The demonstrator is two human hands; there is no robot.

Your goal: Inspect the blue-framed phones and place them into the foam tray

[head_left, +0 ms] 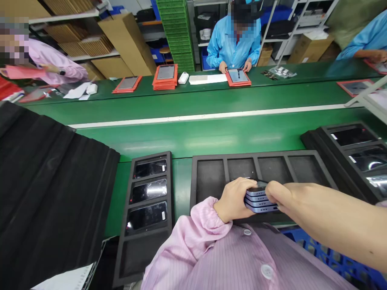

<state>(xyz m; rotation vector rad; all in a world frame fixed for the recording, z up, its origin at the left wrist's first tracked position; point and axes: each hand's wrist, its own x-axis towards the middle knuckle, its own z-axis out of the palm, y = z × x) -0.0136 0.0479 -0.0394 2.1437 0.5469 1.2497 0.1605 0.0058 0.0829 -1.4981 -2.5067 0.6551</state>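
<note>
A stack of several blue-edged phones (260, 204) is held in front of my body, above the near side of a black foam tray (208, 157). My left hand (237, 199) wraps round the stack's left end, its fingers closed on it. From the right, my right hand (279, 194) grips the other end, its thumb bent over the top; part of its fingers is hidden behind the stack. Several compartments of the tray show bare black bottoms. To the left lies another black tray (126, 217) with three dark-screened phones (148, 191) in its slots.
Black foam trays are piled at left (45, 181); more trays with phones (314, 139) stand at right. Across the green bench (187, 137), a person in blue (234, 42) handles a panel on orange sheets (238, 83). A blue crate (329, 253) is below right.
</note>
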